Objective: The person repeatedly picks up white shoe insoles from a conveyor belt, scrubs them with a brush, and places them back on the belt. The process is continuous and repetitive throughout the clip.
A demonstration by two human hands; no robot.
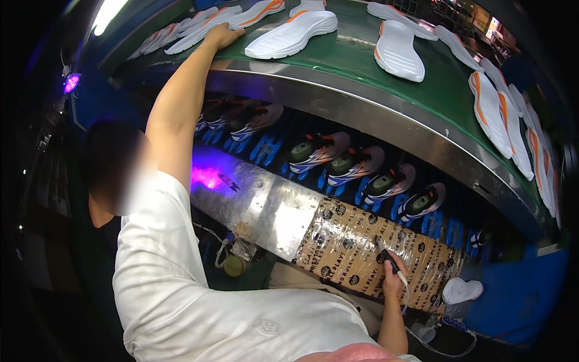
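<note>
My right hand [393,279] comes up from the lower edge and grips a thin black pen-like tool [389,260] with a white cord trailing from it. The tool's tip rests against a taped cardboard panel [350,241] on the front of the machine. My left hand is not in view. A person in a white T-shirt [199,295] stands close at my left. That person's raised hand [222,35] lies on a white shoe sole [199,33] on the green conveyor belt [344,54].
Several white soles with orange trim lie along the belt, one large sole [292,35] near the reaching hand. Below the belt's steel edge [362,114], a row of shoes on lasts [356,164] sits on blue holders. A purple lamp [71,82] glows at left.
</note>
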